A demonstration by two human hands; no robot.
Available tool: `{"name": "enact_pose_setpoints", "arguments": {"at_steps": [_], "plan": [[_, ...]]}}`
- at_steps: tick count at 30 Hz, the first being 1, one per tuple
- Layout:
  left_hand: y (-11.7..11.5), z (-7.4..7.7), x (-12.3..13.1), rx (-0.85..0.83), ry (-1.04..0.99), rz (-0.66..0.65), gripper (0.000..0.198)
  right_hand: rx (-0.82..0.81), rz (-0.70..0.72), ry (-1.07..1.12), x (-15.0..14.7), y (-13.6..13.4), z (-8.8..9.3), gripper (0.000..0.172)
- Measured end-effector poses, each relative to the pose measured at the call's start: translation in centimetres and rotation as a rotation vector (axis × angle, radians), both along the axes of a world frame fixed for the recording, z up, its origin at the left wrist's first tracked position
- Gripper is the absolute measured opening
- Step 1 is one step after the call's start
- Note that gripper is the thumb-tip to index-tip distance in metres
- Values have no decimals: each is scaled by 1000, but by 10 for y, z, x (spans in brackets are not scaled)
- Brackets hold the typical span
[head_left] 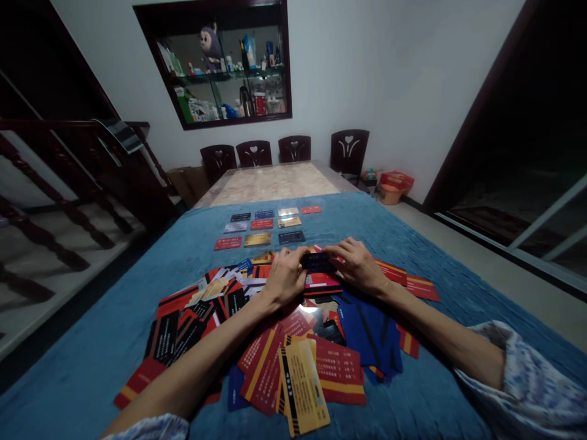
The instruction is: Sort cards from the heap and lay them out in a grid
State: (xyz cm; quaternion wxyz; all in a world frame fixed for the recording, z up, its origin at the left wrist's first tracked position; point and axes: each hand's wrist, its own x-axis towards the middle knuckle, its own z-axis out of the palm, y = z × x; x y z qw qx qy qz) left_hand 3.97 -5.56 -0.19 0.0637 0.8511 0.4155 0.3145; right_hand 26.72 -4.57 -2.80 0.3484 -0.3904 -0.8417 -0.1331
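Observation:
A dark card (317, 262) is held upright at its two ends, over the far edge of a loose heap of cards. My left hand (285, 278) pinches its left end, and my right hand (358, 266) grips the right end with bent fingers. Whether more than one card is in the grip, I cannot tell. Below lie red cards, a gold card (305, 388) nearest me, blue cards (367, 327) at the right and black cards (162, 336) at the left. Beyond my hands, several cards lie spaced in rows, among them a gold card (258, 239) and a dark card (291, 236).
A blue cloth (183, 241) covers the near part of the long table, with a bare marbled top (275, 180) beyond. Dark chairs (349, 153) stand at the far end. To the left runs a wooden railing (55, 165); an orange bucket (391, 192) sits on the floor at right.

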Motion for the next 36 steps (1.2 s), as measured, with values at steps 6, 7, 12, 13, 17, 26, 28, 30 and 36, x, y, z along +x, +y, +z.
{"name": "enact_pose_setpoints", "arguments": {"at_steps": [6,7,12,13,17,26,28,30,36], "plan": [[-1,-2,2,-19,80,51,40,-11,-83,-81,1,1,-4,33],[-1,-2,2,-19,85,57,40,-14,-89,-85,0,1,-4,34],[0,-4,2,-26,86,85,40,-18,-68,-87,-1,0,-3,37],[0,-4,2,-28,78,87,40,-17,-62,-89,-1,-1,-1,38],[0,-2,2,-43,40,93,38,-32,-25,-81,-3,-5,5,47],[3,3,1,-91,-11,34,47,-43,-26,-71,-1,-1,4,56],[3,6,1,-114,31,31,53,-39,-28,-78,1,0,3,56],[3,9,0,-124,76,39,57,-46,-28,-88,2,1,3,55],[3,12,-2,-97,172,37,54,-94,-17,-103,2,2,4,53]]}}
